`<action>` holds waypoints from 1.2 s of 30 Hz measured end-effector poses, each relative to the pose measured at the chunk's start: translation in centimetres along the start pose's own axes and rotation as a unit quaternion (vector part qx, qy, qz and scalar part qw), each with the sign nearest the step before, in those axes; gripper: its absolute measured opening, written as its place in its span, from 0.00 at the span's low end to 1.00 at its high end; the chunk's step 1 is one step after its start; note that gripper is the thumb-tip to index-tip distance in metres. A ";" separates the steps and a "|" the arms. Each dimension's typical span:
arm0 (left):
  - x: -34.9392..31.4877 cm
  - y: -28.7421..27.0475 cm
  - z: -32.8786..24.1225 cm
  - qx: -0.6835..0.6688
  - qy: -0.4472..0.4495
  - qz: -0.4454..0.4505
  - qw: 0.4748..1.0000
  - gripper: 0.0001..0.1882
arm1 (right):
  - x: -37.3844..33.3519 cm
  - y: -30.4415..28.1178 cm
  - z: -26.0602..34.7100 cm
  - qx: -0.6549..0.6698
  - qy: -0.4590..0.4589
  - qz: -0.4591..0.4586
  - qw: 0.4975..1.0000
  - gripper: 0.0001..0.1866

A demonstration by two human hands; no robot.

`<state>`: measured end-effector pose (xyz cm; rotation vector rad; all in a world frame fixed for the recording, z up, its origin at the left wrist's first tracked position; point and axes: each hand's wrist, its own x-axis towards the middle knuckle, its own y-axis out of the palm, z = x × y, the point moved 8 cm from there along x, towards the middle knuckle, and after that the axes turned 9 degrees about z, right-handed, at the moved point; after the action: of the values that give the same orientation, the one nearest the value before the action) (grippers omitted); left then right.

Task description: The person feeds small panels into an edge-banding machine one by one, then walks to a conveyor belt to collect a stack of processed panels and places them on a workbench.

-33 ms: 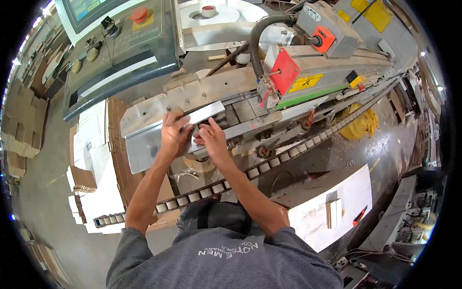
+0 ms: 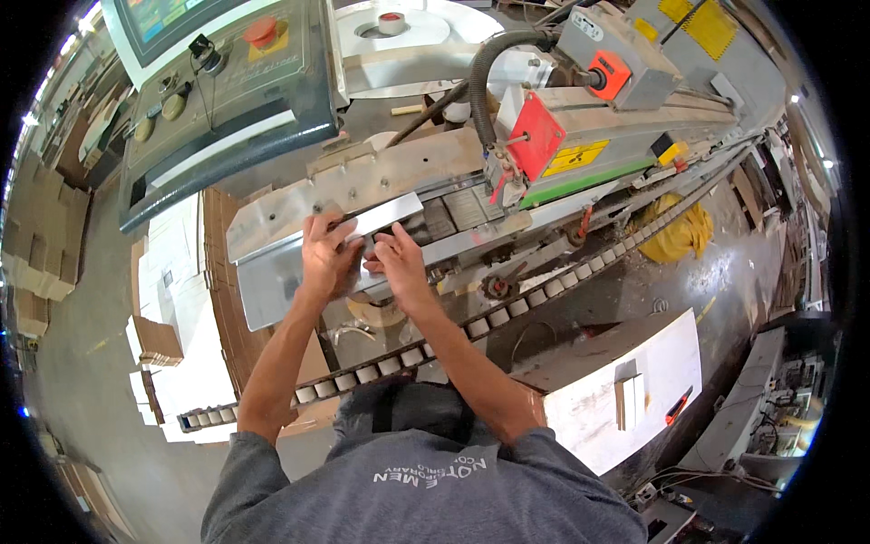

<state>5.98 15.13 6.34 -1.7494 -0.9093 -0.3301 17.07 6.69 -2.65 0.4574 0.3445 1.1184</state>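
Only one view here, the head cam. Both hands are working at the metal channel of the machine. The white strip [image 2: 391,213] lies lengthwise in it, its far end pointing at the grey machine head [image 2: 594,136], just short of the red plate [image 2: 544,131]. The left hand [image 2: 328,258] has bent fingers over the strip's near end, touching it as far as I can see, but I can't tell if they're actually pinching. The right hand [image 2: 397,263] is just beside it, fingers half curled by the channel's front edge; can't tell if there's anything in them.

My read: this is the fiddly bit, lining up or adjusting the piece by hand. Next move calls for light fingertip control, keeping the strip straight along the bolted guide plate [image 2: 272,216] without bending it.
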 end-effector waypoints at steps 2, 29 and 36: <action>-0.6 -0.3 0.7 0.032 -0.045 0.002 0.998 0.18 | 0.8 0.3 0.0 -0.012 0.015 -0.010 1.000 0.36; 1.6 2.4 -0.2 0.006 -0.079 0.026 0.997 0.07 | 2.0 -2.5 4.0 -0.186 -0.045 -0.058 0.980 0.12; 3.7 5.4 -1.6 0.016 -0.086 0.036 0.995 0.07 | 2.8 -5.9 5.7 -0.206 -0.056 -0.077 0.974 0.12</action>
<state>12.57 14.59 5.50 -1.7968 -0.9664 -0.1178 25.58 6.09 -0.93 0.1232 0.0424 0.9746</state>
